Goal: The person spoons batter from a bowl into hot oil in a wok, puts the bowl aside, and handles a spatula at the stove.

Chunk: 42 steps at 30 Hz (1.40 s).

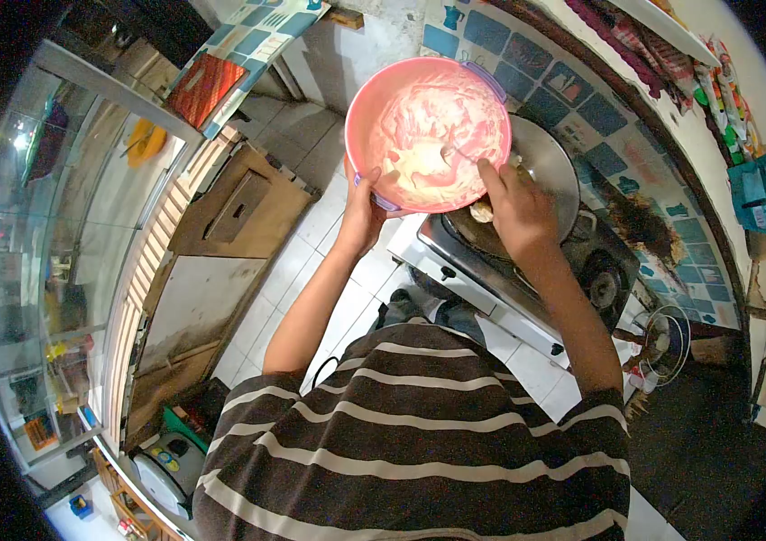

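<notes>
A pink basin [366,117] with purple handles is tilted toward me, its inside smeared with pale batter. My left hand [363,215] grips the lower left rim beside a purple handle. At the lower right rim, my right hand [520,207] has its fingers closed round a metal spoon [460,152], whose bowl end lies in the batter. Behind the basin and my right hand, a large metal pan [556,167] sits on the stove [491,293]. Some pale food pieces [482,213] show in the pan next to my right hand; the rest is hidden.
A second burner [603,281] is to the right, with a wire basket [667,343] past the stove's end. On the left stand a wooden cabinet [243,209] and a glass display case [58,261]. Sachets [730,99] hang at the upper right. White floor tiles show below.
</notes>
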### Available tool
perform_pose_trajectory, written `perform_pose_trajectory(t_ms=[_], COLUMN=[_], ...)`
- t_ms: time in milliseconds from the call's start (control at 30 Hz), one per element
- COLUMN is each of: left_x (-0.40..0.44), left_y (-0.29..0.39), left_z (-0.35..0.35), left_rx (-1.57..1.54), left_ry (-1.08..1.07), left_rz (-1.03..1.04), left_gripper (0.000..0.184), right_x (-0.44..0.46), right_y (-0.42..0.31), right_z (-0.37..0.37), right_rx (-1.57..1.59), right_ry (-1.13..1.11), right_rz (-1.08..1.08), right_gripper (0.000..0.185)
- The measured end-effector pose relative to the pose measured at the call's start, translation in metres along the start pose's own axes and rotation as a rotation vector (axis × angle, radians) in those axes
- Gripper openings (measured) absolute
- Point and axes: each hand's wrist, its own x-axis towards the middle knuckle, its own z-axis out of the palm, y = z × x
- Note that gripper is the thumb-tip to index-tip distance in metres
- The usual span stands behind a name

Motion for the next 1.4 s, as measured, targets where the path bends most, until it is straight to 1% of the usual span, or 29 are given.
perform_pose_trajectory(t_ms=[67, 167, 267, 367, 467, 567, 667, 700, 733, 767, 833, 867, 933, 967, 1067, 1167, 1267, 1367, 1400], left_x=[0.002, 0.008, 0.003, 0.003, 0.001, 0.003, -0.001, -0.001, -0.001, -0.001, 0.001, 0.002, 0.001, 0.0, 0.0, 0.003, 0.002, 0.011, 0.012], left_y=[0.004, 0.003, 0.01, 0.004, -0.004, -0.017, -0.026, -0.029, -0.028, -0.031, -0.036, -0.038, -0.041, -0.042, -0.046, -0.052, -0.035, -0.032, -0.039], left_z=[0.002, 0.0, 0.014, 0.008, 0.009, 0.006, 0.012, 0.013, 0.014, 0.017, 0.023, 0.026, 0.033, 0.037, 0.046, 0.044, 0.049, 0.046, 0.047], left_rx=[-0.046, -0.019, -0.011, 0.078, 0.056, -0.044, -0.098, -0.111, -0.166, -0.208, -0.294, -0.303, -0.319, -0.316, -0.28, -0.202, -0.063, -0.089, -0.163], left_ry=[0.003, -0.009, 0.012, 0.006, -0.002, -0.015, 0.021, 0.036, 0.006, -0.004, -0.028, -0.028, -0.025, -0.013, -0.003, 0.002, -0.054, -0.214, -0.212], left_rz=[-0.062, -0.088, -0.097, -0.133, -0.122, -0.164, -0.167, -0.169, -0.194, -0.191, -0.187, -0.194, -0.205, -0.208, -0.203, -0.213, -0.246, -0.449, -0.444], left_gripper=[0.064, 0.062, 0.056, 0.056, 0.055, 0.05, 0.055, 0.056, 0.062, 0.063, 0.065, 0.058, 0.048, 0.047, 0.047, 0.05, 0.053, 0.052, 0.052], right_x=[0.008, 0.012, 0.008, 0.011, 0.009, 0.01, 0.001, -0.003, -0.008, -0.013, -0.017, -0.017, -0.021, -0.022, -0.022, -0.027, -0.028, -0.019, -0.018], right_y=[0.001, -0.008, -0.01, 0.001, 0.011, 0.013, 0.022, 0.021, 0.019, 0.018, 0.015, 0.015, 0.027, 0.032, 0.034, 0.034, 0.03, 0.034, 0.036], right_z=[-0.001, 0.009, 0.003, 0.011, 0.031, 0.032, 0.026, 0.024, 0.02, 0.017, 0.012, 0.01, 0.017, 0.023, 0.038, 0.045, 0.037, 0.021, 0.017], right_rx=[-0.036, -0.019, 0.019, 0.016, 0.118, 0.371, 0.648, 0.576, 0.504, 0.432, 0.39, 0.367, 0.464, 0.513, 0.535, 0.661, 0.741, 0.538, 0.386], right_ry=[0.006, -0.128, -0.206, -0.058, -0.054, 0.047, 0.144, 0.123, 0.102, 0.084, 0.218, 0.287, 0.445, 0.523, 0.564, 0.61, 0.573, 0.43, 0.427], right_rz=[0.067, 0.063, 0.049, 0.148, 0.129, 0.286, 0.329, 0.329, 0.329, 0.332, 0.344, 0.348, 0.364, 0.37, 0.469, 0.526, 0.577, 0.551, 0.485], right_gripper=[0.039, 0.04, 0.039, 0.036, 0.024, 0.017, 0.017, 0.017, 0.017, 0.017, 0.018, 0.018, 0.017, 0.017, 0.014, 0.012, 0.013, 0.017, 0.018])
